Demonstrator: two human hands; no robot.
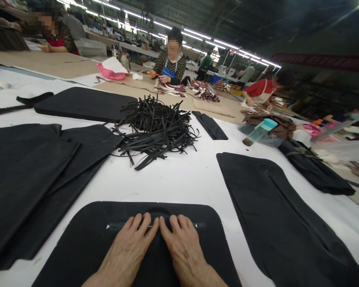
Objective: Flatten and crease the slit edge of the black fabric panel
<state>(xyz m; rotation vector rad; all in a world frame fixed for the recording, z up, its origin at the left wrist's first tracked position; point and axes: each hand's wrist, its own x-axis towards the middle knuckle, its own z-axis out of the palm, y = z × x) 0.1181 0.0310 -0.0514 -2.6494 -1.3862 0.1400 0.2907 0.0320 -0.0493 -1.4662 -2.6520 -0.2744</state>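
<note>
My left hand (128, 249) and my right hand (182, 245) lie side by side, palms down and fingers stretched flat, on a black rounded fabric panel (86, 235) at the near edge of the table. Their fingertips rest along a thin pale slit line (119, 226) that runs across the panel. Neither hand holds anything. Beyond the panel, a heap of narrow black strips (155, 127) sits in the middle of the white table (182, 179).
Black fabric pieces lie at the left (32, 175), right (275, 215) and far left (83, 103). A tipped bottle with a teal cap (259, 132) lies at the right. Other people work at tables farther back, near a pink basin (110, 73).
</note>
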